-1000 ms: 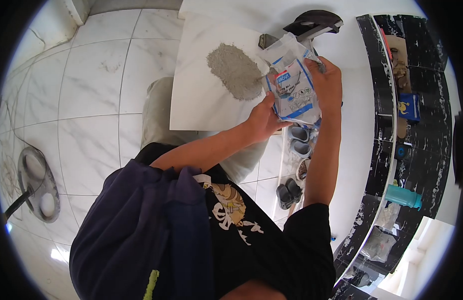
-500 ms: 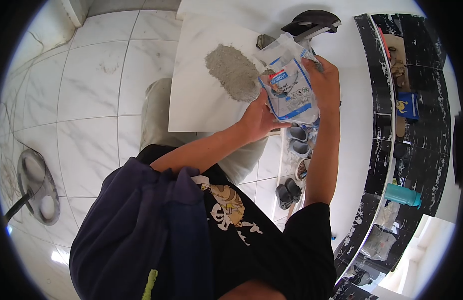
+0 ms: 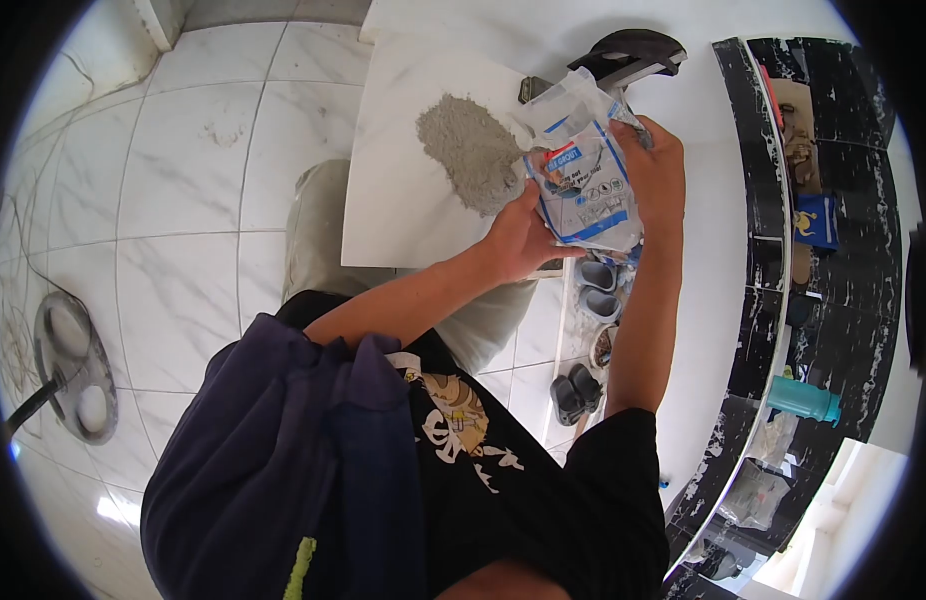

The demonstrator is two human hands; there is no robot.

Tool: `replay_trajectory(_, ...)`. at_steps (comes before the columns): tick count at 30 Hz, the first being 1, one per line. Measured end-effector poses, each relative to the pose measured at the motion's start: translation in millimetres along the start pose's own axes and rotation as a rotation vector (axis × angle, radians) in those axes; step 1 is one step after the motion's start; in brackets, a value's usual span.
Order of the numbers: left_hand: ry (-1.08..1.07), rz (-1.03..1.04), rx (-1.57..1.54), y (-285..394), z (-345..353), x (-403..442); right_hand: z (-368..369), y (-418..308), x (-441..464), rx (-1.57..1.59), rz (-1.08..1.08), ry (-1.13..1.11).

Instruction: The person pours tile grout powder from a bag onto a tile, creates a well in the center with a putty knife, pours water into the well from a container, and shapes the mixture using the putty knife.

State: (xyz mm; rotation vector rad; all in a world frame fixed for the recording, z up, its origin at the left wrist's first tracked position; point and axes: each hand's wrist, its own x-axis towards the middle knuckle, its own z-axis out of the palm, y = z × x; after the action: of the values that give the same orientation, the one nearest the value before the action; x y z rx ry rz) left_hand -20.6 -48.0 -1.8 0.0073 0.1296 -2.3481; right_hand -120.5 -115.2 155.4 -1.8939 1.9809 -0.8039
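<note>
I hold the grout bag at the edge of the desk beside grey powder, left hand and right hand fingers closed on opposite sides, judging it light, limp, best gripped by both edges.

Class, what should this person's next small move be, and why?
Probably shift the grout bag slightly left, further over the grey powder heap. The left hand and right hand hold it beside the heap, but its lower end appears to sit past the white slab's edge, near grey clogs, so loose powder might miss the slab. Whether powder remains inside is unclear.
</note>
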Motion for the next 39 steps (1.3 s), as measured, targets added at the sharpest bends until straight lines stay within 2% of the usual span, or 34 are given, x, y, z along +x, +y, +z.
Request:
replay_trajectory(2, -0.005, -0.016, -0.021, -2.2, -7.6, 7.9, -0.8, 1.1, 0.1, 0.042, 0.011, 0.005)
replay_trajectory(5, 0.013, -0.018, -0.026, -2.5, -3.3, 7.7, -0.2, 7.7, 4.4, -0.069, -0.025, 0.016)
replay_trajectory(8, 0.028, -0.007, 0.009, 4.7, 14.0, -1.3, 1.5, 20.9, 10.7, -0.171, -0.103, 0.119)
replay_trajectory(10, 0.027, -0.008, 0.041, 4.4, 11.9, 1.0, -4.1, 7.1, 7.0, -0.107, -0.043, -0.027)
replay_trajectory(13, -0.059, -0.062, 0.035, 1.2, -5.2, 8.2, -11.7, -15.0, -1.5, -0.064, -0.001, -0.033)
replay_trajectory(15, 0.010, -0.062, 0.010, 2.3, 0.8, 10.0, 0.5, 19.9, 6.8, -0.206, -0.455, 0.271)
replay_trajectory(16, -0.062, -0.057, 0.018, 0.7, -15.0, 19.3, -2.8, 19.9, 8.9, -0.140, -0.317, 0.134)
replay_trajectory(18, -0.073, -0.052, 0.002, -5.7, -28.5, 19.3, -4.3, 17.8, 4.7, -0.009, -0.284, 0.095)
replay_trajectory(19, -0.027, -0.050, 0.030, -5.2, -18.2, 15.4, -2.8, 19.8, 5.4, -0.039, -0.305, 0.123)
replay_trajectory(20, -0.075, -0.088, -0.039, -5.2, -25.6, 19.2, -0.4, 23.5, 6.3, -0.033, -0.358, 0.174)
replay_trajectory(22, -0.095, -0.067, 0.019, -4.8, -15.2, 11.9, 1.2, 20.8, 5.9, -0.005, -0.417, 0.239)
replay_trajectory(24, -0.021, -0.074, -0.014, -3.8, -8.6, 11.9, -5.8, 10.7, 3.1, 0.002, -0.301, 0.126)
replay_trajectory(28, -0.007, -0.040, 0.033, -6.7, -9.8, 15.8, -2.6, 14.5, 5.5, 0.033, -0.273, 0.077)
replay_trajectory(31, -0.005, -0.062, -0.035, -6.2, -15.9, 14.8, 1.3, 18.2, 7.1, 0.018, -0.356, 0.138)
replay_trajectory(33, -0.108, -0.098, -0.100, -4.9, -23.3, 18.0, -1.9, 12.9, 5.7, 0.031, -0.338, 0.101)
replay_trajectory(37, -0.083, -0.093, -0.101, -7.1, -31.3, 22.2, 2.0, 20.8, 9.0, -0.018, -0.371, 0.091)
replay_trajectory(39, -0.170, -0.121, -0.110, -6.2, -40.5, 25.7, 2.6, 18.8, 6.7, 0.008, -0.365, 0.096)
